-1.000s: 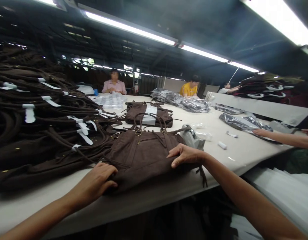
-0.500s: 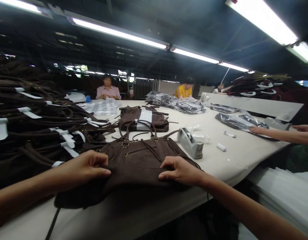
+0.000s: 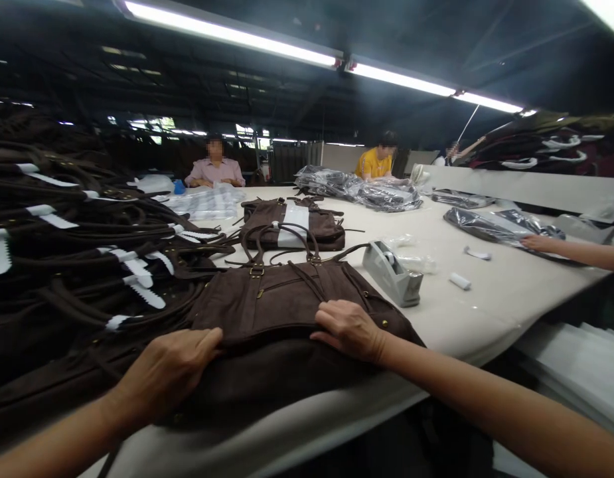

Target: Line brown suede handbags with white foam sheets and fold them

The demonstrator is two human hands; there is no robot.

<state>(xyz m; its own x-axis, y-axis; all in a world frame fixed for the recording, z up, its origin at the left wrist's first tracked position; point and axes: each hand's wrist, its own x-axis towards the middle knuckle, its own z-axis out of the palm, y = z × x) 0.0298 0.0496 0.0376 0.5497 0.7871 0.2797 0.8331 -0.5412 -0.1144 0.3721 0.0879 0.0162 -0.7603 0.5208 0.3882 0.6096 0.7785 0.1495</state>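
A dark brown handbag (image 3: 281, 312) with two handles and brass-coloured buckles lies at the table's near edge, its bottom towards me. My left hand (image 3: 174, 362) is closed on the bag's lower left part, thumb and fingers pinching the fabric. On the right, my right hand (image 3: 346, 328) grips a fold along the lower front with curled fingers. Beyond the handles lies a second brown handbag (image 3: 261, 226) with a white paper band (image 3: 293, 226) around it. A grey tape dispenser (image 3: 393, 275) stands just right of the bag I hold.
A tall pile of brown handbags (image 3: 87, 239) with white paper strips fills the left. Plastic-wrapped bags (image 3: 356, 189) lie farther back on the white table (image 3: 490, 299). A co-worker's hand (image 3: 540, 243) touches a wrapped bag at right. Two people sit or stand across the table.
My left hand has turned over and shifted lower on the bag. The bag's lower part now bulges below a fold. The co-worker's second hand has left view at the right.
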